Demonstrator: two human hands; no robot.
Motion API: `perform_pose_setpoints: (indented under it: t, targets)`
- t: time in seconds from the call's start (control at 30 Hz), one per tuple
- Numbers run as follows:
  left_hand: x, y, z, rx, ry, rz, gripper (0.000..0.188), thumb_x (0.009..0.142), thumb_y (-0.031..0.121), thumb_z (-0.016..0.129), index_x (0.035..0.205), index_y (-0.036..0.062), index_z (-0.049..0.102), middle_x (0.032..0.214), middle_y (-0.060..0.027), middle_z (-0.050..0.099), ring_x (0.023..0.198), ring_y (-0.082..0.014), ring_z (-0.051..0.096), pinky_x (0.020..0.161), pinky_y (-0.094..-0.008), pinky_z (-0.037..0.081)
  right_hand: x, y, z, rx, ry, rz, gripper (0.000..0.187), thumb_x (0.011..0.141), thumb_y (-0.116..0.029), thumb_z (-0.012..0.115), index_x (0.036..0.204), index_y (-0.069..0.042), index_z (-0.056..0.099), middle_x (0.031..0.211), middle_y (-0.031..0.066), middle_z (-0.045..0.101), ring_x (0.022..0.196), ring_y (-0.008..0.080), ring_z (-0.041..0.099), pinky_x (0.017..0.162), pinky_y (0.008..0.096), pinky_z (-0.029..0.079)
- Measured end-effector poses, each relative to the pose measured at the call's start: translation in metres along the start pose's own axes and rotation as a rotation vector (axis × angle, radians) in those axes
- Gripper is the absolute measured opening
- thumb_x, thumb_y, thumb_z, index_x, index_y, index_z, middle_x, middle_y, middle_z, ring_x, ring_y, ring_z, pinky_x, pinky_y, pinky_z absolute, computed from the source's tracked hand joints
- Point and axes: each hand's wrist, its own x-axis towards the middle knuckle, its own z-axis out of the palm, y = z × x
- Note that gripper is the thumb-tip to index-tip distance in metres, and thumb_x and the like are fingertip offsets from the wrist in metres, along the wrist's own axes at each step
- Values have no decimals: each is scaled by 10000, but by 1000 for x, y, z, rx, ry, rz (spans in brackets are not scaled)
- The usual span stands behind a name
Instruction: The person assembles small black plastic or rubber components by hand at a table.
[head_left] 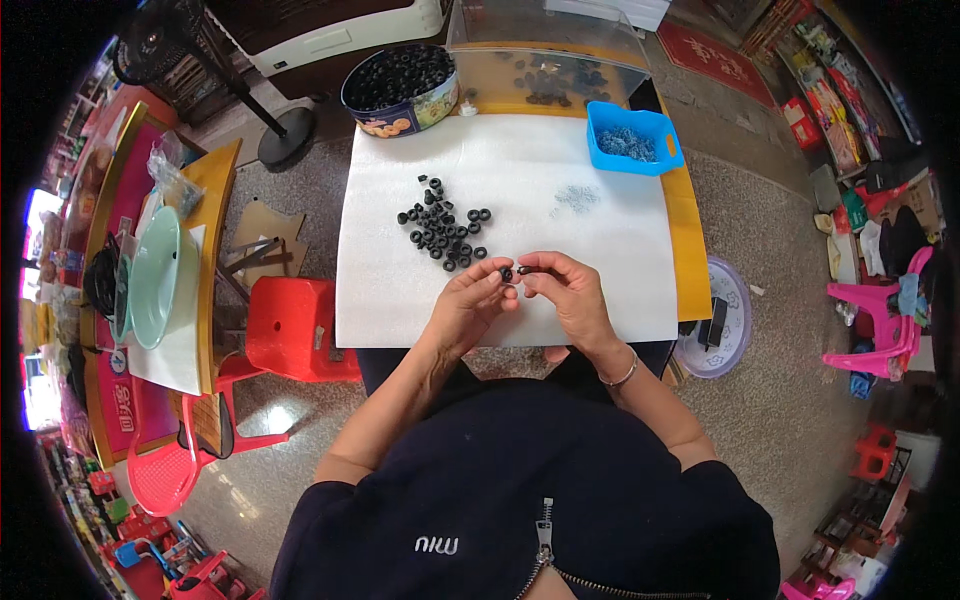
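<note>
Above the near edge of the white sheet (600, 270), my two hands meet fingertip to fingertip. My left hand (472, 302) pinches a small round black part (507, 274) with a hole in it. Close beside it, my right hand (572, 298) has its thumb and fingers closed on a small dark piece (527, 269), partly hidden by the fingers. Several loose black ring-shaped parts (440, 232) lie in a pile beyond my left hand. Farther off to the right, tiny silvery pieces (577, 199) are scattered on the sheet.
An oval tin (420, 117) full of black parts stands at the far left. A blue plastic basket (601, 157) holds more silvery pieces at the far right, with a clear box (495, 75) behind. A red stool (285, 318) stands left of the table, a lilac basin (738, 320) right.
</note>
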Motion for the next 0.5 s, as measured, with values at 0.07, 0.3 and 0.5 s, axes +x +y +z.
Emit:
perform_pose_setpoints:
  t: [0.07,0.3,0.5]
  targets:
    - [-1,1,1,16,14,17,235,918,119,565,1131,20,560,934,-79,622,831,-157,607,766,-280,520,-1,0,3,-27,3,-8,198,859,-21,586,1049,16,628,887,47,657,782,83,575,767,231,481]
    - [-7,4,4,32,-24,30,240,922,141,562,1132,25,553,954,-72,619,846,-152,615,759,-265,526,-4,-9,13,-365,32,-246,170,842,6,595,1002,4,649,937,68,620,821,131,618,737,237,494]
    - [-11,6,11,5,-29,16,218,924,122,555,1112,13,567,924,-79,616,798,-157,602,756,-278,504,-9,-15,17,-459,53,-292,181,834,22,594,1003,-2,655,956,68,618,855,137,609,743,242,489]
